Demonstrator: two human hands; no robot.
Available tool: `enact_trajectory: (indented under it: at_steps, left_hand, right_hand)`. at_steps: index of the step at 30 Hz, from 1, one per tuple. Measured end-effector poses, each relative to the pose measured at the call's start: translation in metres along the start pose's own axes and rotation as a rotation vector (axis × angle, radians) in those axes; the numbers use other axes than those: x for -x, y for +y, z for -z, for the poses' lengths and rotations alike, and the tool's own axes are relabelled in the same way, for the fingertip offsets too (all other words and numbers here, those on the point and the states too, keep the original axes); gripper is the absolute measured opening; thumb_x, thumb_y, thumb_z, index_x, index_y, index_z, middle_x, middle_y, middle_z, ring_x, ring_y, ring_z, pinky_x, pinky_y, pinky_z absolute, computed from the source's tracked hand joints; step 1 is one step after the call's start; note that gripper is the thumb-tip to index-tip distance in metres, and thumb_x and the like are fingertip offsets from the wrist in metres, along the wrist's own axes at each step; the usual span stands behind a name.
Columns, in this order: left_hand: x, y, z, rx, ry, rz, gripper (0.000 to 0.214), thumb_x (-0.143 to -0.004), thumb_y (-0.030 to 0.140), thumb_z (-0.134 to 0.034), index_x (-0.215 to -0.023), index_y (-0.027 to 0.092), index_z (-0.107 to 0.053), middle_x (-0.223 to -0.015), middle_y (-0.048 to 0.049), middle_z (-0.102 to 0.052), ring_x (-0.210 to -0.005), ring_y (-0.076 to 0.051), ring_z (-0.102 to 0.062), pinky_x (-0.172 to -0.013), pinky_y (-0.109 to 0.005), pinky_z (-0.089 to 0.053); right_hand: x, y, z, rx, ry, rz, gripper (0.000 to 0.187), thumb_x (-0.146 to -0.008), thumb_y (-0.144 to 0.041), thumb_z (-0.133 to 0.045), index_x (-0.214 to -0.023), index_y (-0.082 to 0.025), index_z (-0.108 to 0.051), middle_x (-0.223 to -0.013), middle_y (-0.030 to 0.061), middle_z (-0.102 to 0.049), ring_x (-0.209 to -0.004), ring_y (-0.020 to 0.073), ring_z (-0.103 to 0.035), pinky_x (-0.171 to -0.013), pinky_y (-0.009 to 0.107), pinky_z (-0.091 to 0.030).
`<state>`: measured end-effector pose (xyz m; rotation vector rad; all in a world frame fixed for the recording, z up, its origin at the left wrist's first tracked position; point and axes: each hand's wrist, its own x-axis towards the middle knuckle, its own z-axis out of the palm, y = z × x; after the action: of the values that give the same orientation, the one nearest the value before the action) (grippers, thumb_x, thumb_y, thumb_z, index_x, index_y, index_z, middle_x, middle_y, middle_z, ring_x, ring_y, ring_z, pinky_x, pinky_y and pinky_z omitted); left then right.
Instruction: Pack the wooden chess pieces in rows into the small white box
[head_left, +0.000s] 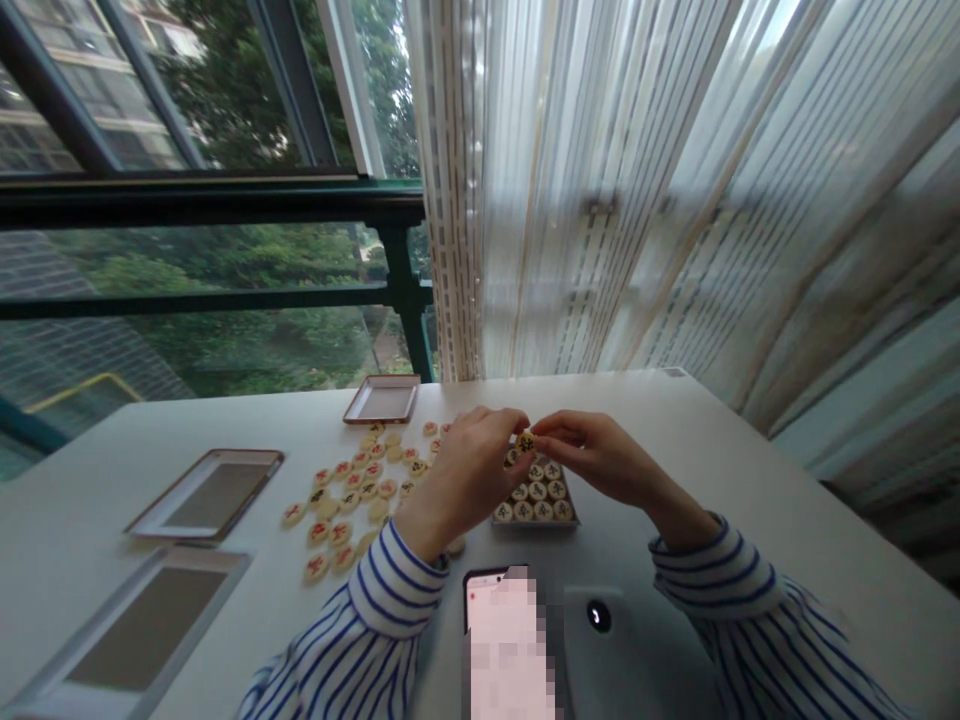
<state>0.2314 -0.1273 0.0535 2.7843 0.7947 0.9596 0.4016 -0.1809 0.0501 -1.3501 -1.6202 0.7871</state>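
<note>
Between the fingertips of both hands is a round wooden Chinese chess piece (526, 441), its dark character facing me. My left hand (476, 470) pinches it from the left. From the right, my right hand (600, 455) grips its edge with thumb and fingers. Just below lies a shallow box (535, 524) with rows of dark-lettered pieces (536, 490), partly covered by the hands. Left of it, loose Chinese chess pieces (352, 500) with red or dark characters are scattered, some hidden behind my left hand and sleeve.
An open box lid (347, 400) lies at the table's back. Two more shallow trays or lids (279, 458) (232, 580) sit on the left. Near me are a phone (502, 640) and a white device with a dark oval display (598, 616). A curtain (555, 250) hangs behind the table (645, 410).
</note>
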Motion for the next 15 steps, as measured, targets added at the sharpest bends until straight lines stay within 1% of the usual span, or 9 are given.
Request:
enact_trajectory:
  at_steps: [3,6,11,15]
  left_hand:
    - [0.002,-0.002,-0.002,0.018,-0.004,0.014,0.019,-0.078,0.027,-0.058,-0.095,0.018,-0.055,-0.086,-0.0048,-0.062,-0.082,-0.020,-0.056,-0.074,-0.035,-0.042]
    - [0.004,-0.008,-0.005,0.139,-0.023,0.073,0.020,-0.077,0.029,-0.060,-0.093,0.018,-0.056,-0.087,-0.0042,-0.062,-0.083,-0.019,-0.056,-0.074,-0.033,-0.042]
    - [0.003,-0.020,-0.010,0.500,-0.115,0.292,0.021,-0.078,0.034,-0.058,-0.091,0.018,-0.059,-0.084,-0.0026,-0.064,-0.076,-0.014,-0.058,-0.068,-0.028,-0.045]
    - [-0.001,-0.020,-0.012,0.813,-0.179,0.504,0.021,-0.074,0.031,-0.063,-0.085,0.014,-0.059,-0.076,-0.0035,-0.066,-0.072,-0.014,-0.061,-0.065,-0.027,-0.047]
  right_hand:
    - [-0.001,0.003,-0.001,-0.097,-0.009,-0.035,0.025,-0.076,-0.035,-0.060,-0.088,-0.014,-0.063,-0.084,0.0054,-0.069,-0.077,0.0152,-0.064,-0.071,0.030,-0.050]
    - [-0.002,0.005,-0.002,-0.128,-0.014,-0.051,0.024,-0.075,-0.034,-0.062,-0.086,-0.013,-0.064,-0.083,0.0055,-0.070,-0.076,0.0153,-0.064,-0.071,0.030,-0.051]
    - [-0.003,0.007,-0.002,-0.093,-0.022,-0.044,0.021,-0.075,-0.033,-0.061,-0.085,-0.014,-0.067,-0.081,0.0047,-0.070,-0.075,0.0147,-0.063,-0.069,0.028,-0.050]
    - [-0.003,0.005,-0.003,-0.020,-0.019,-0.018,0.020,-0.076,-0.031,-0.059,-0.086,-0.016,-0.069,-0.082,0.0039,-0.070,-0.076,0.0147,-0.063,-0.071,0.029,-0.050]
